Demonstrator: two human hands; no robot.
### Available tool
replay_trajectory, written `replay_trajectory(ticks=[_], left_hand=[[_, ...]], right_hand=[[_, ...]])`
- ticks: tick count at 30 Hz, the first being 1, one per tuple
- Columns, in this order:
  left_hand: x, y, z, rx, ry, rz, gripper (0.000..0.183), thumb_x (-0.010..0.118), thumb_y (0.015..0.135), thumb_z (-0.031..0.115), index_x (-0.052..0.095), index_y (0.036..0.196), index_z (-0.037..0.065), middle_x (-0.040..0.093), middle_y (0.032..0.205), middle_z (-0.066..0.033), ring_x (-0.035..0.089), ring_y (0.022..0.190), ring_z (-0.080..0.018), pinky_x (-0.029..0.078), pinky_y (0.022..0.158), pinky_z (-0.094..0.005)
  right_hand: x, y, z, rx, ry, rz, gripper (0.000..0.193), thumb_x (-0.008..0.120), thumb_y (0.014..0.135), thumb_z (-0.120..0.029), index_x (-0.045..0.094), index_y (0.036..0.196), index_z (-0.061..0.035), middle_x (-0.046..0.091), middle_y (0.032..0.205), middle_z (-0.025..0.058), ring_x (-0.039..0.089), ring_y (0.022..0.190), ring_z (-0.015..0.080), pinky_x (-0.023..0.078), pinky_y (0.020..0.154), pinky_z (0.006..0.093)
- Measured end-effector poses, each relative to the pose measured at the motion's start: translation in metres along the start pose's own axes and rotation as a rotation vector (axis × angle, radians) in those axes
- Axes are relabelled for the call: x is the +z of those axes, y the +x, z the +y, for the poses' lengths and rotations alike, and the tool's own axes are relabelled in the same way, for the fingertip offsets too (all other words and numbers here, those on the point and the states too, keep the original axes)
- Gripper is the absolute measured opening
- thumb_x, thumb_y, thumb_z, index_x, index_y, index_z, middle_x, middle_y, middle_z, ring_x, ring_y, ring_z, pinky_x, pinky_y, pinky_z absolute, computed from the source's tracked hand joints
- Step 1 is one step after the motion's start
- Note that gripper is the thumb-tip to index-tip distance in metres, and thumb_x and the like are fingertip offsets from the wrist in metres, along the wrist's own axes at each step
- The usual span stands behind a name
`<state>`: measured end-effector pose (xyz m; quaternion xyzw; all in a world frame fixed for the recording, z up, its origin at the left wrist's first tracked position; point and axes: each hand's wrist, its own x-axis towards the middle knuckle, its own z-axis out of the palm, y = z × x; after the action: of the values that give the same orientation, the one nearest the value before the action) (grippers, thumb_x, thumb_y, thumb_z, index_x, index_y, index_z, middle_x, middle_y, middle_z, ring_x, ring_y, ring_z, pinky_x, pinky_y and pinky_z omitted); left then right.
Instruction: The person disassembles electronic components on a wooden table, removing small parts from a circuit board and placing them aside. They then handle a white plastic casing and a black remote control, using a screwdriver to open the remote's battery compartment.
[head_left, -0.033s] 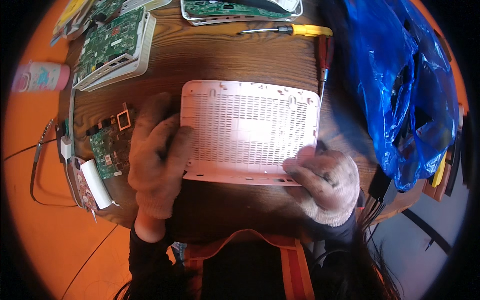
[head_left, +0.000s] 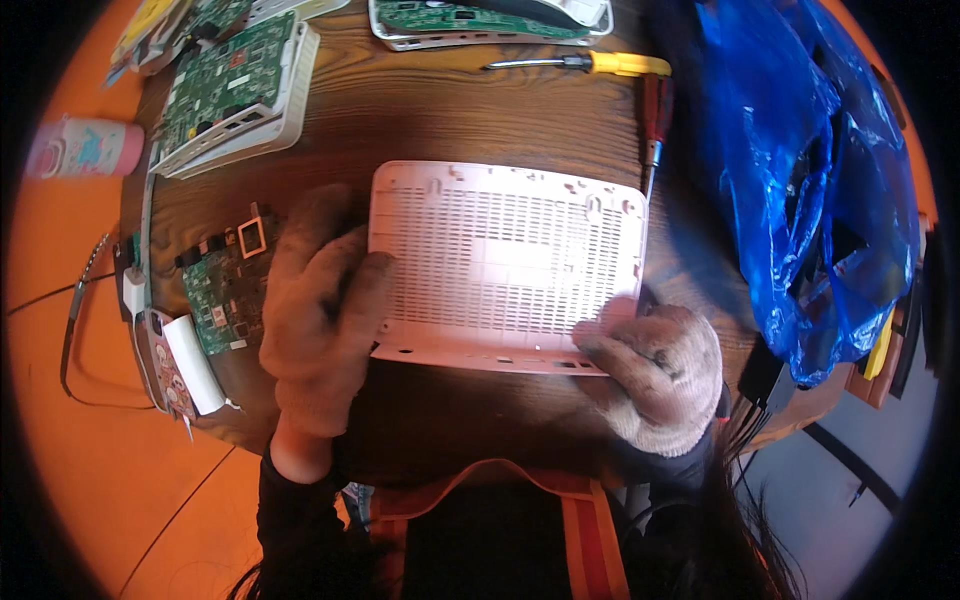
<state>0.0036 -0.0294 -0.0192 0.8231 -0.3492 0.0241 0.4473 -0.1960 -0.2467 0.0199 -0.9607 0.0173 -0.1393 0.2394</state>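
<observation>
A white plastic device cover [head_left: 515,262] with rows of vent slots is held over the wooden table, its ribbed inner face up. My left hand [head_left: 322,315], in a soiled knit glove, grips the cover's left edge with the thumb on top. On the lower right corner my right hand [head_left: 665,372], gloved too, is closed with the thumb over the rim. Fingers beneath the cover are hidden. Left of my left hand lies a loose green circuit board [head_left: 212,312], partly covered by that hand.
Opened white casings with green boards [head_left: 225,85] [head_left: 480,18] stand at the back. A yellow-handled screwdriver [head_left: 620,63] and a red-handled one [head_left: 655,115] lie beyond the cover. A blue plastic bag [head_left: 800,200] covers the right side. A pink cup [head_left: 88,148] and phone [head_left: 170,365] sit left.
The view has shifted a little, so the table things sit slightly farther right. Both hands keep the same hold on the cover.
</observation>
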Motion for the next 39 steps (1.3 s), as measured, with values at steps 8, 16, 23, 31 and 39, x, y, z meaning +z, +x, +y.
replay_trajectory(ticks=[8, 16, 23, 31, 39], left_hand=[[-0.001, 0.007, -0.001, 0.134, 0.092, 0.028, 0.021, 0.076, 0.084, 0.008, 0.074, 0.102, -0.003, 0.066, 0.123, -0.0239, 0.06, 0.121, -0.0412, 0.047, 0.105, -0.0447], [-0.003, 0.009, 0.001, 0.191, 0.105, 0.081, 0.018, 0.077, 0.081, 0.006, 0.074, 0.097, -0.002, 0.068, 0.119, -0.0205, 0.064, 0.117, -0.0395, 0.05, 0.103, -0.0434], [0.005, 0.003, -0.012, 0.148, 0.006, 0.143, 0.014, 0.073, 0.084, 0.005, 0.073, 0.097, -0.001, 0.068, 0.12, -0.0187, 0.064, 0.118, -0.0367, 0.05, 0.103, -0.042], [0.004, 0.002, -0.014, 0.228, 0.071, 0.108, 0.015, 0.073, 0.084, 0.006, 0.074, 0.097, -0.001, 0.068, 0.12, -0.0183, 0.062, 0.121, -0.0371, 0.047, 0.107, -0.0452], [-0.002, 0.007, -0.001, 0.143, 0.063, -0.004, 0.017, 0.074, 0.085, 0.008, 0.074, 0.097, -0.003, 0.069, 0.121, -0.0182, 0.061, 0.121, -0.0378, 0.046, 0.108, -0.0463]], right_hand=[[-0.001, -0.011, 0.003, 0.049, -0.079, -0.117, 0.035, 0.078, 0.076, -0.034, 0.077, 0.106, -0.0166, 0.068, 0.099, 0.0053, 0.065, 0.094, 0.0286, 0.052, 0.079, 0.0458], [-0.001, -0.029, 0.002, 0.243, -0.174, 0.04, 0.033, 0.071, 0.085, -0.04, 0.078, 0.093, -0.0092, 0.066, 0.095, 0.011, 0.062, 0.098, 0.0338, 0.048, 0.089, 0.0447], [-0.001, -0.036, 0.002, 0.162, -0.22, -0.108, 0.034, 0.071, 0.086, -0.039, 0.079, 0.107, -0.0138, 0.067, 0.099, 0.0086, 0.06, 0.102, 0.0317, 0.046, 0.091, 0.0457], [0.01, -0.04, 0.018, 0.102, -0.122, -0.19, 0.037, 0.075, 0.071, -0.03, 0.08, 0.106, -0.0166, 0.069, 0.102, 0.0047, 0.06, 0.102, 0.0313, 0.047, 0.088, 0.0468], [0.012, -0.029, 0.027, -0.027, -0.064, -0.166, 0.032, 0.075, 0.067, -0.025, 0.08, 0.097, -0.0143, 0.069, 0.099, 0.0042, 0.062, 0.1, 0.0294, 0.05, 0.083, 0.0428]])
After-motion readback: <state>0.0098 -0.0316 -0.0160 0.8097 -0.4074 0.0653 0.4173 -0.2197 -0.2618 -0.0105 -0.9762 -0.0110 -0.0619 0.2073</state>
